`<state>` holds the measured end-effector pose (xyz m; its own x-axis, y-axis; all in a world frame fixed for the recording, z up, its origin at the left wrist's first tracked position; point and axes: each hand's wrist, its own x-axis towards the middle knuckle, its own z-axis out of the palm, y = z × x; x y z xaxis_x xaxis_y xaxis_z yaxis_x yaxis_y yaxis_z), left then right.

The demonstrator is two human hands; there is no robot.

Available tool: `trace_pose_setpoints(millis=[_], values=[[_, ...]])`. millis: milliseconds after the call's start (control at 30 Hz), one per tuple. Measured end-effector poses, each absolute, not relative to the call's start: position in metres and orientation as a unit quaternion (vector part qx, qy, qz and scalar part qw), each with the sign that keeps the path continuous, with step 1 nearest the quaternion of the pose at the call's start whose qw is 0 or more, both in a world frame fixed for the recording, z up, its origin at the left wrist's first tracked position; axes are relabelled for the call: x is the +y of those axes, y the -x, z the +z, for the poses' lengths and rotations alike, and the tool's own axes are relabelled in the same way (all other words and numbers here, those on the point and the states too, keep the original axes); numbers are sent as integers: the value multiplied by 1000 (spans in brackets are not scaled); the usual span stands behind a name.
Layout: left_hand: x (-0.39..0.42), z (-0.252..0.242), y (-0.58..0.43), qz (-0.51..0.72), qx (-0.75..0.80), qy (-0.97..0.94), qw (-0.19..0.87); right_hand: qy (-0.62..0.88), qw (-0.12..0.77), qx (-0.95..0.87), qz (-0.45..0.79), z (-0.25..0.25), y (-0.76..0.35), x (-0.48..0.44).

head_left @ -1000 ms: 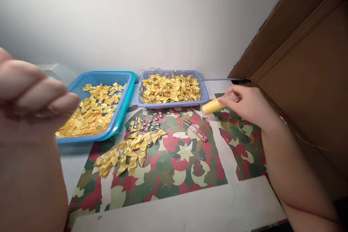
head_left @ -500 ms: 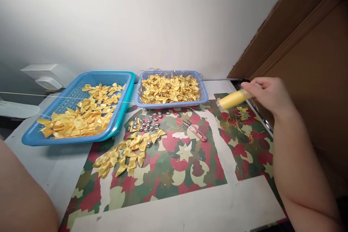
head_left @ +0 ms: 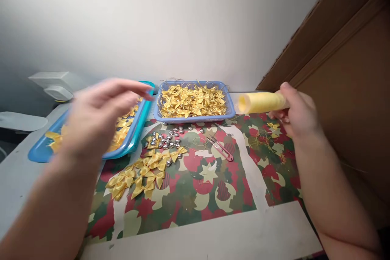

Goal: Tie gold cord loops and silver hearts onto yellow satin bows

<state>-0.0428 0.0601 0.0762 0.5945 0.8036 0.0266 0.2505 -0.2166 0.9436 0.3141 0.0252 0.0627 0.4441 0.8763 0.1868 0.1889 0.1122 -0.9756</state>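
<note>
My right hand is wrapped round the near end of a spool of yellow thread, held above the table with its hollow end facing left. My left hand is smeared by motion over the left basket, its fingers pointing right; I cannot make out whether they pinch anything. Below and between the hands, yellow ribbon bows lie beside a cluster of small silver bells. A pair of pink thread snips rests to their right, with a thin loop of thread near its tips.
A blue basket of bows, partly covered by my left hand, overlaps a teal one. A periwinkle basket of bows with gold cords stands at the wall. Thread scraps lie at right, beside a cardboard panel.
My left hand has come into view from the left, over the basket. The spool has turned more level and shifted slightly; the long thread stretched leftward no longer shows clearly.
</note>
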Motion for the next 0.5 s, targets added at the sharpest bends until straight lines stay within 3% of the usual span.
trace_pose_setpoints(millis=[133,200,300,400,500], values=[[25,44,-12,229,358,-721,548,579,553,-509,318,55,-282,15],[15,35,-28,183,327,-683,627,576,524,-530,336,53,-275,12],[17,32,-31,212,348,-631,660,596,492,-555,308,56,-279,11],[32,39,-16,278,444,-692,496,647,461,-572,204,63,-291,10],[43,48,-2,192,497,-792,298,704,399,-582,85,61,-298,12]])
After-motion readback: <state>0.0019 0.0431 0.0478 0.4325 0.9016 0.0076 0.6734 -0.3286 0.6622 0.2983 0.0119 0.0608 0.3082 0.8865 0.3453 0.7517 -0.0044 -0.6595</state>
